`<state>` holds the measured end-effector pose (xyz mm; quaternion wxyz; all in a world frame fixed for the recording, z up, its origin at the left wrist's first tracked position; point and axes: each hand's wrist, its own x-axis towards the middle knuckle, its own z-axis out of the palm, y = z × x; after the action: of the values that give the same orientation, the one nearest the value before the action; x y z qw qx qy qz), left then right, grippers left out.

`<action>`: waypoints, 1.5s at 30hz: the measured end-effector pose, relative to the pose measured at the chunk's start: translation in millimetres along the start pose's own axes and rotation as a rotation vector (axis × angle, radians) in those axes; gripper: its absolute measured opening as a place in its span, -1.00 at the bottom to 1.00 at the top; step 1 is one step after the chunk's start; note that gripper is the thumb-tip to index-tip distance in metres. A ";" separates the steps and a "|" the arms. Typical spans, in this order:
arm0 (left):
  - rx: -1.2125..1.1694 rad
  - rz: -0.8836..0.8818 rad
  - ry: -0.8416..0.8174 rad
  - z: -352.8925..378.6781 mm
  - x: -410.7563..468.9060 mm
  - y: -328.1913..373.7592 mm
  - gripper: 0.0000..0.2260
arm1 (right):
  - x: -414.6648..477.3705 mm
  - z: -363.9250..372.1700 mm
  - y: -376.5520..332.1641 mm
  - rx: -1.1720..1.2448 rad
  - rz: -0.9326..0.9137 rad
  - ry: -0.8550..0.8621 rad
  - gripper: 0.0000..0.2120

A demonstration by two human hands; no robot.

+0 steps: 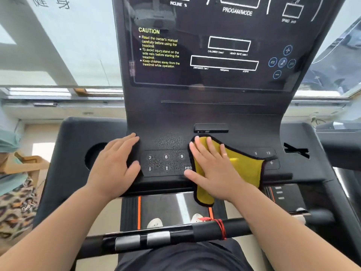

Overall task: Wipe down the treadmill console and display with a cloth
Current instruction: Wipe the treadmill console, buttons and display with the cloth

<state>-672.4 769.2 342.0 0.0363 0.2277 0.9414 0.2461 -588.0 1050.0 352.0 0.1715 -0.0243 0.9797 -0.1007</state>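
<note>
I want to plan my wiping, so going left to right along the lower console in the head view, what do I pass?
Round cup holder → left hand, lying flat → 3, 6, 9 keys → right hand pressing the yellow cloth → angular cutout.

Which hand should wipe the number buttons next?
Probably the right hand: it lies flat on the yellow cloth, right beside the number buttons. The left hand rests on the console with no cloth.
</note>
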 end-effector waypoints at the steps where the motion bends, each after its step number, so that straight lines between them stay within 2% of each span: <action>1: -0.021 0.002 -0.003 -2.0 0.4 -2.3 -0.36 | 4.1 0.8 -9.7 -0.006 -0.033 -0.005 0.00; 6: -0.055 0.001 -0.001 -1.7 1.3 -6.0 -0.36 | -4.5 18.4 -47.5 -0.076 -0.262 -0.038 -0.05; 8: -0.067 -0.013 0.007 -1.4 2.3 -5.8 -0.37 | -19.4 31.5 -43.7 -0.096 -0.295 -0.005 -0.09; 10: -0.074 -0.021 0.008 -1.3 2.7 -5.5 -0.37 | -30.1 39.8 -34.6 -0.115 -0.239 0.034 -0.11; 15: -0.120 -0.033 0.001 -2.7 2.2 -9.5 -0.38 | -9.9 31.5 -37.1 -0.096 0.077 0.086 -0.01; 22: -0.296 -0.133 0.002 -9.9 5.6 -11.8 -0.43 | 33.3 17.3 -60.7 -0.072 0.159 0.147 0.08; 32: -0.321 -0.180 0.087 -8.8 8.1 -3.6 -0.47 | 1.3 38.7 -60.8 -0.177 -0.305 0.070 -0.09; 35: -0.381 -0.180 0.093 -8.9 5.8 -4.6 -0.46 | -6.5 38.7 -48.9 -0.169 -0.240 0.080 -0.10; 38: -0.436 -0.181 0.086 -9.0 1.9 -5.4 -0.45 | 6.7 30.0 -53.4 -0.109 -0.051 0.090 -0.04; 41: -0.385 -0.170 0.068 -6.6 -4.3 -6.7 -0.45 | 34.3 18.7 -63.6 -0.078 0.076 0.137 0.04; 45: -0.276 -0.105 0.034 -3.0 -12.7 -11.7 -0.42 | 60.1 11.0 -74.6 -0.122 -0.045 0.133 0.02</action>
<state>-666.4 753.1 338.5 0.0644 0.1666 0.9097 0.3749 -639.7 970.0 337.3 0.1021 -0.0501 0.9924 -0.0461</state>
